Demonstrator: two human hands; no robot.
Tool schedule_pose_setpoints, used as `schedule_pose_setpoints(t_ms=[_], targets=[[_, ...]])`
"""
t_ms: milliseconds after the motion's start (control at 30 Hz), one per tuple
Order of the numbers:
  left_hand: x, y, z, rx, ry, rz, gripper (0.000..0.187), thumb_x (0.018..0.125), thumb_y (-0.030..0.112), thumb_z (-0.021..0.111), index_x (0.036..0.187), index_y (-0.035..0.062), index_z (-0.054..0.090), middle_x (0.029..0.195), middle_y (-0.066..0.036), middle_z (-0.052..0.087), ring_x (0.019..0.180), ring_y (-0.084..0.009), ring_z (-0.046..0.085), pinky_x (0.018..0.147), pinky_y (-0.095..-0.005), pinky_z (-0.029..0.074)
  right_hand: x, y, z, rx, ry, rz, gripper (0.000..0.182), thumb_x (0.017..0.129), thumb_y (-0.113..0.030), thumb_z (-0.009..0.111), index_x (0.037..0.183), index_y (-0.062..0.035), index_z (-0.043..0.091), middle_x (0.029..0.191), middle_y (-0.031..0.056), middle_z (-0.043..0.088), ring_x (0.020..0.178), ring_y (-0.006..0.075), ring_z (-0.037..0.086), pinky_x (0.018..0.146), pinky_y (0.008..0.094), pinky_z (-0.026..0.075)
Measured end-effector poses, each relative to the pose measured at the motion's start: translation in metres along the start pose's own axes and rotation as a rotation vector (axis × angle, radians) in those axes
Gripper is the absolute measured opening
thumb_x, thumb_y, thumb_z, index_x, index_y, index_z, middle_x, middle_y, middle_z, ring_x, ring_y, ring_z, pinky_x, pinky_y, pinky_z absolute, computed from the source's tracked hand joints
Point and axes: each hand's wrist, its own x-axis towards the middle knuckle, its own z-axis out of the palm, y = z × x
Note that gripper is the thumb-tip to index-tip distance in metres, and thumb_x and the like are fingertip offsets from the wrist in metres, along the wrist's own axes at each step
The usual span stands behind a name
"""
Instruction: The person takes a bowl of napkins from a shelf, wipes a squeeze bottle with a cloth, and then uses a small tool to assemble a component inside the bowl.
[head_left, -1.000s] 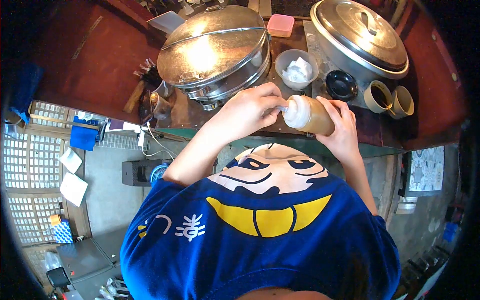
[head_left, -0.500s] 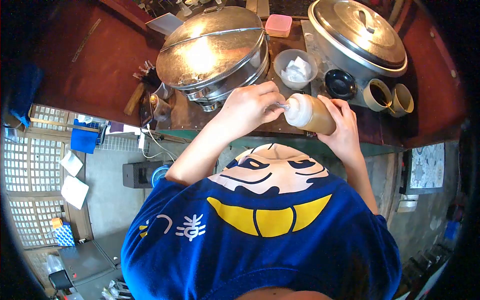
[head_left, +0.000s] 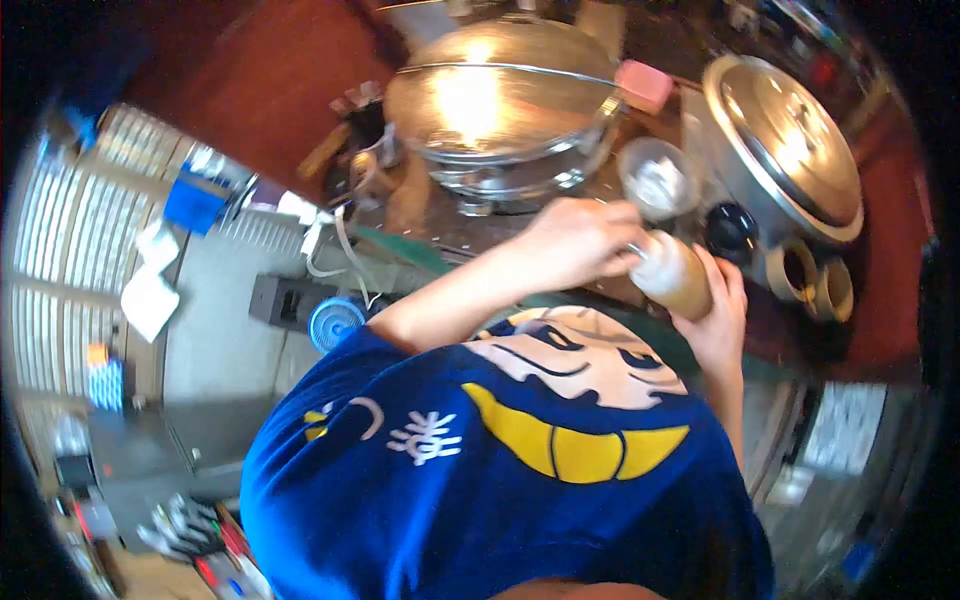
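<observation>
The bottle (head_left: pixel 680 284) is showing a translucent body with tan-brown contents, and its white cap (head_left: pixel 655 262) is narrowing to a slim tip (head_left: pixel 636 251); blur is softening its outline. It is lying tilted between the two hands, its cap pointing towards the left hand and its lower end sitting in the right hand. It is appearing beyond the person's blue shirt (head_left: pixel 480 520), by the near edge of the counter (head_left: pixel 407 205).

The left hand (head_left: pixel 588 240) is pinching the slim tip, thumb and fingers pressing together, knuckles facing up; its forearm is slanting forward from the left sleeve. The right hand (head_left: pixel 718 310) is wrapping around the bottle's body, fingers curving over the far side, while its forearm is rising almost straight behind it.

Just ahead of the left hand, a pale bowl (head_left: pixel 630 166) is holding something white. Ahead of the right hand, a black dish (head_left: pixel 731 229) is resting near the fingers, and two cups are standing to the right of that hand. Farther ahead of the left hand, a shiny domed lid (head_left: pixel 510 100) is catching bright light.
</observation>
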Motion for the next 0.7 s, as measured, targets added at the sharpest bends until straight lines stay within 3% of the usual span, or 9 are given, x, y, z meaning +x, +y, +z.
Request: schedule_pose_setpoints(t_ms=[133,700], targets=[[-0.005,-0.005,0.010,-0.002,-0.005,0.013,0.017,0.079,0.025,0.069,0.090,0.0122,0.065,0.085,-0.005,0.058,0.073,-0.0264,0.064,0.063,-0.0386,0.053,-0.007,0.005,0.008,0.032,-0.049,0.068,0.083,0.054,-0.007,0.081,0.131,-0.0167,0.053,0.114,0.0138,0.054,0.107,0.0348,0.054,0.092,0.0444,0.043],[-0.022,-0.011,0.022,-0.008,0.130,-0.033,0.016,0.079,0.026,0.067,0.087,0.0127,0.065,0.083,-0.005,0.056,0.071,-0.0261,0.064,0.062,-0.0390,0.053,0.003,0.001,0.009,-0.031,-0.101,0.002,0.081,0.053,-0.005,0.079,0.130,-0.0118,0.054,0.113,0.0155,0.055,0.105,0.0351,0.054,0.093,0.0431,0.043]])
